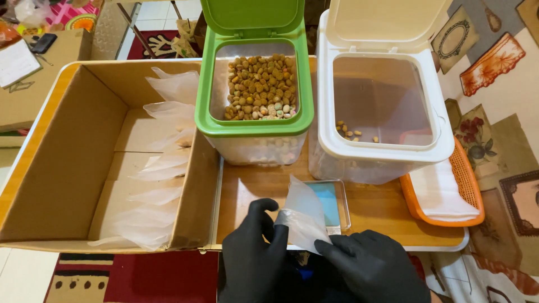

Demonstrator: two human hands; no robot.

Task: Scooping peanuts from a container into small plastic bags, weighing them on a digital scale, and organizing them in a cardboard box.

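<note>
Two gloved hands work low in the head view, both in black gloves. Left hand (251, 247) and right hand (370, 264) hold one clear bag (303, 216) between them, just above the counter (382, 210) edge. Left fingers (264, 216) are closed on the bag's left side, thumb & forefinger pinching the film; right fingers (331, 245) pinch its lower right corner. Bag stands roughly upright, tilted a bit, w/ top pointing away from the person. Can't tell if its mouth is open.

Just behind the bag lies a small scale (331, 205) w/ a blue-ish plate, partly hidden by the bag.

Further back, a green bin (252, 120) w/ lid flipped up, filled w/ brown kibble (261, 84) plus some pale pieces near the front. Beside it on the right, touching or nearly so, a white bin (387, 151), lid also up, almost bare inside, only a few kibble bits at the bottom.

Right of the white bin, an orange tray (469, 185) w/ something white lying in it, partly under the bin's edge.

Left of the counter, a big cardboard box (67, 157), open top, w/ a row of clear bags (163, 168) leaning along its right wall.

Patterned rugs show on the floor around.
</note>
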